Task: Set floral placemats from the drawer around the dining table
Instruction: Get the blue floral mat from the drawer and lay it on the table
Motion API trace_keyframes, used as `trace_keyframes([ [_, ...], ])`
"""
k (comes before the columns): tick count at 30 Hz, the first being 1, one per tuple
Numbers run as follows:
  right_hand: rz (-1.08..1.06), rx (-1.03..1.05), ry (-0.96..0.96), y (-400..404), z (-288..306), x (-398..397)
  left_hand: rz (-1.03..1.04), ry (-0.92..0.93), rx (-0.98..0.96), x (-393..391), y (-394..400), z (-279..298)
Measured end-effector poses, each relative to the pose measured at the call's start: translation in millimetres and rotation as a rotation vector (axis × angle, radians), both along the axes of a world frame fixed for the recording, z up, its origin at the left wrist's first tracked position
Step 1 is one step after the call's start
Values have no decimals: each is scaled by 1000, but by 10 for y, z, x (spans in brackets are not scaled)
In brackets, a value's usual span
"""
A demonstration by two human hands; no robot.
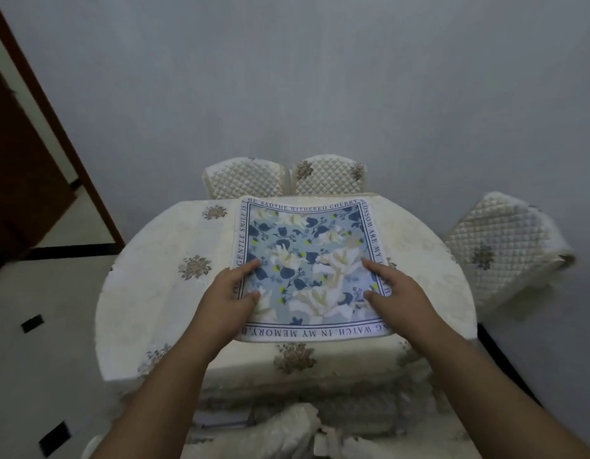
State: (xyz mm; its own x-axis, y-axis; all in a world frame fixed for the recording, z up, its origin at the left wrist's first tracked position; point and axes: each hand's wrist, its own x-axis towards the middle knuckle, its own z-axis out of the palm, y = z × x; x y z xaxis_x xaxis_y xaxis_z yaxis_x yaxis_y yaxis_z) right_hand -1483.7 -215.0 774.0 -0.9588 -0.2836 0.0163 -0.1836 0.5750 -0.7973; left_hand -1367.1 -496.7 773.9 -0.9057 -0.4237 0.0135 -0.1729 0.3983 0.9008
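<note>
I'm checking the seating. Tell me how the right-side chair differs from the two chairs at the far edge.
The right-side chair stands alone, apart from the table; the two far chairs sit side by side against its far edge. The right-side chair's back appears tilted and turned at an angle; the far chairs face the camera squarely. All wear cream quilted covers with floral motifs.

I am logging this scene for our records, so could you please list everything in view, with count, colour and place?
floral placemat: one, blue and white with a lettered border, on the table's middle, held at both side edges.
dining table: one, under a cream tablecloth with brownish flower motifs, centre.
chairs: three with cream quilted covers, two behind the table, one at its right.
door: one, dark brown, far left.
left hand: one, gripping the placemat's left edge.
right hand: one, gripping its right edge.
</note>
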Motion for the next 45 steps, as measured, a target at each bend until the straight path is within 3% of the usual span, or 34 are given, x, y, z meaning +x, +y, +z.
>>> trace_keyframes([
  [4, 33, -2, 50, -3, 170, 225, 47, 79, -70, 369, 59, 141],
  [14, 18, -52, 60, -463, 451, 802, 39, 131, -24, 922, -425, 277],
  [22, -21, -194, -19, -1473, 250, 1380, -31, 57, -79, 1457, -1514, 245],
  [29, -13, -154, -25, -2369, -3, 1682, 12, -37, -15, 1731, -2355, 66],
  [45, 123, -86, -205, -2872, -464, 855, 133, -88, 29, 1213, -2703, -400],
])
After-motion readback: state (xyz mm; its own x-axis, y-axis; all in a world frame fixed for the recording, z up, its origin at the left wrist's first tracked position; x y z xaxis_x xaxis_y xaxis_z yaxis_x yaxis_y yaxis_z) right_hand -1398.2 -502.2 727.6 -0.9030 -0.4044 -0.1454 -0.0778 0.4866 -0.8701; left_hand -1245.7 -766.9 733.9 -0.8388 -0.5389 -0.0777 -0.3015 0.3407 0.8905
